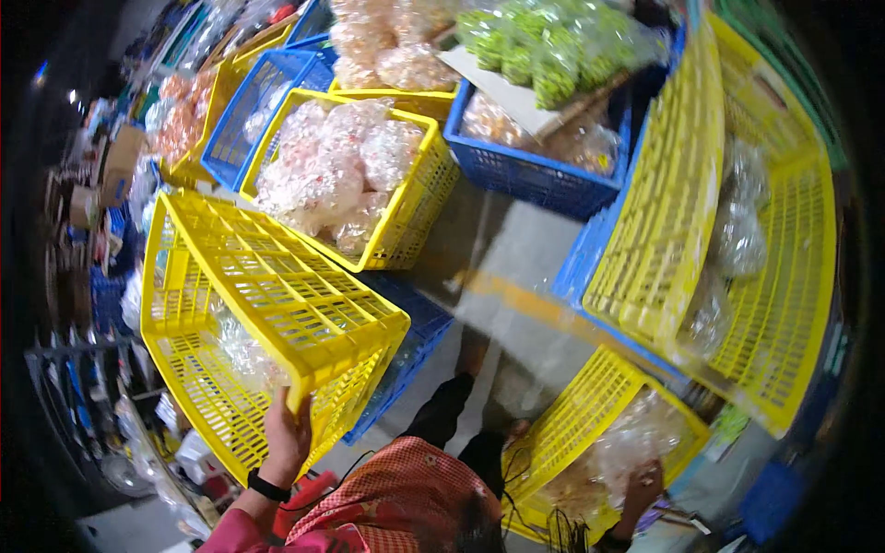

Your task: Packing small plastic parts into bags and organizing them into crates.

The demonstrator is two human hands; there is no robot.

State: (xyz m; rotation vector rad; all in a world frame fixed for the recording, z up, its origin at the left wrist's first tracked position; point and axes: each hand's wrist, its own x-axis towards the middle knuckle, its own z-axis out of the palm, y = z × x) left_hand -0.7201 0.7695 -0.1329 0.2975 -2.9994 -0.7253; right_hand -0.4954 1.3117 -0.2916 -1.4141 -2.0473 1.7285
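Note:
My left hand is closed on the near corner of a tilted yellow plastic crate at the left. Inside that crate lies a clear plastic bag. At the lower right, my right hand is against clear plastic bags in another yellow crate. Shadow and the bags obscure its fingers, so its grip is unclear. Under the tilted crate a blue crate shows in part.
Ahead stands a yellow crate of bagged pale pink goods. A blue crate beyond carries bagged greens on a board. Large yellow crates stand along the right. Grey floor with a yellow line runs between them.

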